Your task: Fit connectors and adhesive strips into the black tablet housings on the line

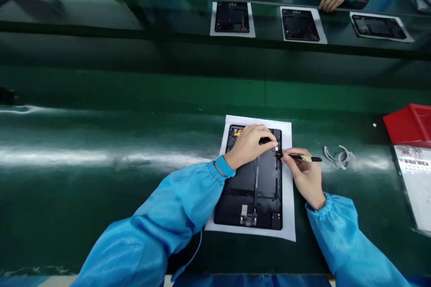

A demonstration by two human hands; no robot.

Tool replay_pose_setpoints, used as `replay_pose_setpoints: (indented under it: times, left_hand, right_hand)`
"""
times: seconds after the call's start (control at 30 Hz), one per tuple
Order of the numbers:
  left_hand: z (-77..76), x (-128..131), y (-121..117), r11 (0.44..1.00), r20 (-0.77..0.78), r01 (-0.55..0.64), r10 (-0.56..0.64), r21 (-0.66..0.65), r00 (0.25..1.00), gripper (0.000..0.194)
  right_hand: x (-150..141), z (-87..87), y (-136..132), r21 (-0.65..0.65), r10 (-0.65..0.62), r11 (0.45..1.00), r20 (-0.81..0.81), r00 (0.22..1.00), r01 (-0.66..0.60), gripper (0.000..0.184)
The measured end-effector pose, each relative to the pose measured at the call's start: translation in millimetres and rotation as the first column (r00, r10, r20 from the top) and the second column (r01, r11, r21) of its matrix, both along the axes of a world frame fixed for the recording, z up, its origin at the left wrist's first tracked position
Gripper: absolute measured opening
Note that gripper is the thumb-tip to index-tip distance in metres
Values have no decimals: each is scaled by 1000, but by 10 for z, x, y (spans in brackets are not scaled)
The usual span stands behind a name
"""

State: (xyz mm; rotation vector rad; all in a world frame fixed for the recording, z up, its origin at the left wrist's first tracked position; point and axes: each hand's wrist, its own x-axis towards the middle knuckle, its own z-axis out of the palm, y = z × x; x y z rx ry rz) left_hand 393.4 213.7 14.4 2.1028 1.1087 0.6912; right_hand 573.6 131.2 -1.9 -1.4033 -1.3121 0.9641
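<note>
- Here's the black rectangular tablet body (252,193), face down on a white paper sheet (288,206), straight ahead of me at 12 o'clock on the dark green surface (101,197).
- Its long axis runs from 12 to 6, leaning only slightly, with the small connector board at the 6 o'clock end.
- My left hand (248,145) is across the tablet's 12 o'clock end, coming in from 7 o'clock, with a blue wrist strap (225,166) at the cuff.
- My left fingers (266,132) lie close together on the tablet around a small black piece (264,141); I can't tell whether they're clamped on it.
- My right hand (303,178) is just off the tablet's long edge at 3 o'clock.
- My right fingers (289,158) are pinched together, clamped on a slim black-and-cream pick tool (305,158).
- That tool lies almost crosswise to the tablet, its tip pointing to 9 o'clock and touching the tablet's edge, right beside my left fingertips.
- So the right hand is the nearer one to that edge, and both hands are working the same upper corner.
- Further out at 3 o'clock sits a loose coil of pale plastic strips (339,157), and a red tray (412,121) sits at 2 o'clock.
</note>
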Motion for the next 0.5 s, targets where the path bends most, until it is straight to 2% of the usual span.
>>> replay_pose_setpoints:
  times: [0.5]
  left_hand:
    - [-19,-108,-214,999,-87,28,-25,36,996,10]
  right_hand:
    - [9,-3,4,38,-34,999,23,999,33,17]
